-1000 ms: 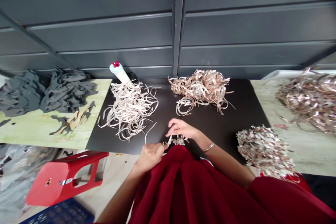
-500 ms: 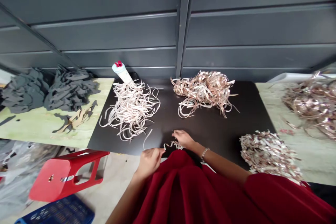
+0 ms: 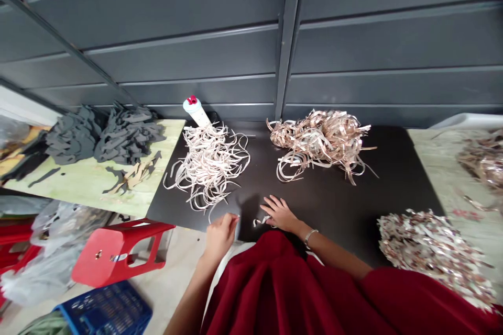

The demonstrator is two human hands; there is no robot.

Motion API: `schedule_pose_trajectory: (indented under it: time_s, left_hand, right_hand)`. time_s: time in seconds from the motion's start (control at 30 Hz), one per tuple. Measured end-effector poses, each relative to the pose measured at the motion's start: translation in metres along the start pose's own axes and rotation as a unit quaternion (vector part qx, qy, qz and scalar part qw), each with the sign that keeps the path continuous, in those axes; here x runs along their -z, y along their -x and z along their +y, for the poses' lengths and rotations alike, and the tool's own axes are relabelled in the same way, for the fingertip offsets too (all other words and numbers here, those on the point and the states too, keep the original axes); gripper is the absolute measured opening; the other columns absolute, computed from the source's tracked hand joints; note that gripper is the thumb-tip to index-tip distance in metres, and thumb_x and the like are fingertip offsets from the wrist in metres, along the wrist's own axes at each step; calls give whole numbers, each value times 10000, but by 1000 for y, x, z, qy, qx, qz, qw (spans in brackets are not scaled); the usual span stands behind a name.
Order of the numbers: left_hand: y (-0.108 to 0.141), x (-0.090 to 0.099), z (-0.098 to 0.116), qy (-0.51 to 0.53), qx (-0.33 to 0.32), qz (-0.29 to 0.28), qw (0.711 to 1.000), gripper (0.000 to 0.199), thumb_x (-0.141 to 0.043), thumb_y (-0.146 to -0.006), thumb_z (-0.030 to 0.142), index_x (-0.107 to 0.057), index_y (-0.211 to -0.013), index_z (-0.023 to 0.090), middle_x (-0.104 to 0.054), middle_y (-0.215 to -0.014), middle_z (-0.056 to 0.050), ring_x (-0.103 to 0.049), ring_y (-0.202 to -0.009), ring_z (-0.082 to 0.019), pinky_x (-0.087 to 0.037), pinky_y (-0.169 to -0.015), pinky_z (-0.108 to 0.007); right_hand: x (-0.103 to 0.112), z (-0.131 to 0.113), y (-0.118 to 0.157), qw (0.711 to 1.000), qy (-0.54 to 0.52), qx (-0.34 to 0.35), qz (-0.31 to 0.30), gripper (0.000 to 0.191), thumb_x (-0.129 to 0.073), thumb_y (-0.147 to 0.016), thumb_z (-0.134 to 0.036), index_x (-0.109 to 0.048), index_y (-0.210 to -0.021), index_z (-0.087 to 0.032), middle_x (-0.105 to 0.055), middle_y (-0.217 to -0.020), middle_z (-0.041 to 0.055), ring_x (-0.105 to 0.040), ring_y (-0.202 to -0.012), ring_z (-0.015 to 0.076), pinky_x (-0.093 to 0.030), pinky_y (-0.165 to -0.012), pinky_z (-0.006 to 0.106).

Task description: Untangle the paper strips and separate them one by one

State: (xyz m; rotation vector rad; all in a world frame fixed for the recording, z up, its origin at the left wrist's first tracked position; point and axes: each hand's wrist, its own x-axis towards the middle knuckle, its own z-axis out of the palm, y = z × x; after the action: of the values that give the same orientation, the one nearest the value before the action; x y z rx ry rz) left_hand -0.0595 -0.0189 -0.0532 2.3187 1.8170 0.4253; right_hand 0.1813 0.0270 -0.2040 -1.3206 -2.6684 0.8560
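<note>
My left hand (image 3: 220,234) is closed at the table's front edge, thumb and finger pinched on a thin pale strip (image 3: 211,214). Part of that strip curves out beyond the knuckles. To its right, my right hand (image 3: 280,214) lies with fingers spread on the black tabletop (image 3: 251,188). A short, curly twisted strip (image 3: 259,221) lies beside and partly beneath its palm. Beyond my left hand is a loose heap of long pale strips (image 3: 212,162). Shiny rose-gold strips (image 3: 326,138) form another heap farther back, right of centre.
A white bottle with a red-topped lid (image 3: 198,113) leans behind the pale heap. Curly short strips (image 3: 428,246) pile up at the right. Dark grey cut pieces (image 3: 126,133) lie left. A red stool (image 3: 113,254) and a blue crate (image 3: 106,309) stand on the floor.
My left hand has moved away from the curly strip, which no longer spans between my hands. The fingers of my right hand have spread flat. The whole view has shifted left.
</note>
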Motion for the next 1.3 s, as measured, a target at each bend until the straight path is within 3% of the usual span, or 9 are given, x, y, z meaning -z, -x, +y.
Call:
schedule_pose_trajectory:
  time_s: [0.13,0.27,0.43,0.57,0.7,0.87,1.07,1.17,1.3]
  left_hand:
    - [-19,-7,-27,-41,45,9,998,188,-428,-910,269,-586,-837,198,-654,-801,-47,-629,-737,-184,-457,-643,-269]
    - [-45,-20,-58,-63,64,-2,996,194,-435,-872,214,-615,-809,175,-620,-816,-84,-590,-785,-229,-444,-758,-345]
    - [-70,-43,-85,-88,87,-38,992,194,-455,-827,163,-638,-762,153,-601,-839,-123,-577,-869,-270,-403,-850,-428]
    - [-75,-56,-93,-89,93,-64,990,182,-475,-800,145,-640,-725,155,-607,-888,-136,-571,-912,-280,-401,-858,-430]
    - [-71,-60,-94,-79,92,-66,990,181,-470,-796,140,-649,-768,158,-611,-937,-141,-566,-934,-290,-399,-869,-437]
    - [-63,-57,-90,-59,86,-48,993,190,-454,-814,159,-643,-834,169,-606,-951,-117,-574,-909,-263,-432,-837,-409]
    - [-52,-53,-91,-21,80,-11,996,207,-433,-825,170,-639,-838,168,-583,-981,-112,-581,-900,-239,-464,-848,-386]
    - [-48,-52,-90,2,83,8,997,207,-434,-818,163,-641,-829,170,-575,-976,-108,-589,-887,-233,-477,-851,-384]
    - [-44,-50,-88,30,88,32,995,200,-439,-822,175,-638,-834,167,-563,-978,-108,-592,-899,-232,-486,-860,-380]
  right_hand:
    - [9,15,15,997,-24,-65,-16,736,-651,-717,-504,-412,-1369,-257,-236,-1508,132,-153,-1372,363,-191,-1031,604]
    - [17,12,25,989,-45,-141,-3,614,-674,-683,-455,-540,-1248,-255,-368,-1428,123,-278,-1310,326,-259,-1017,511]
    - [32,8,22,982,-82,-169,-23,135,-631,-722,-282,-696,-817,-210,-674,-892,40,-603,-874,191,-431,-769,278]
    - [51,24,23,983,-105,-147,-40,119,-585,-740,-157,-693,-695,-178,-668,-674,-4,-619,-641,118,-415,-600,183]
    - [56,25,13,989,-87,-119,-12,181,-506,-807,-113,-680,-801,-162,-688,-789,19,-631,-741,126,-445,-686,196]
    - [26,-8,2,998,-48,-36,-6,162,-499,-877,-180,-657,-861,-147,-669,-924,92,-601,-912,186,-442,-863,288]
    - [15,-8,48,999,-24,18,-12,348,-486,-880,-143,-564,-1204,-247,-574,-1272,63,-477,-1205,218,-375,-1018,381]
    - [31,7,64,1000,-15,-2,1,392,-475,-881,-166,-533,-1253,-274,-504,-1358,30,-473,-1217,191,-395,-1011,324]
    - [62,34,43,990,11,-126,64,394,-286,-939,-152,-559,-1222,-189,-559,-1260,106,-502,-1171,214,-369,-1025,363]
